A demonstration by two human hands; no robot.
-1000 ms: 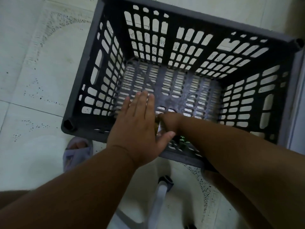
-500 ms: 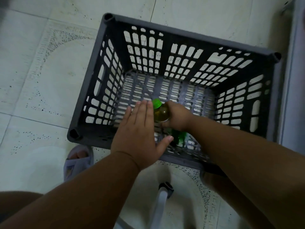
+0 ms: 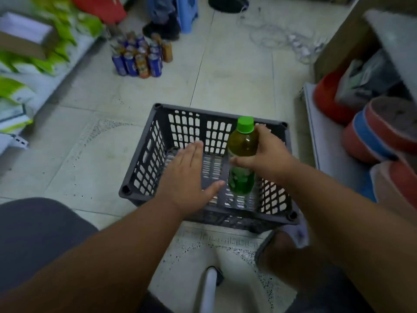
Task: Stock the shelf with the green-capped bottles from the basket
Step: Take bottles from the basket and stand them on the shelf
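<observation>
Floor: I saw pale tiles (image 3: 237,71), with drink cans (image 3: 141,56) standing well beyond the basket.
Basket: the dark slotted basket (image 3: 144,159) sat on the floor before me.
Bottle: the green-capped bottle (image 3: 242,154) was upright above the basket's right half.
Right hand: the right hand (image 3: 266,152) gripped the bottle's middle.
Left hand: the left hand (image 3: 187,179) was flat, fingers straight, holding nothing, over the basket.

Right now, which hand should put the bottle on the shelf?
Right hand: it already grips the bottle above the basket. Left hand is open, flat and holds nothing.
</observation>
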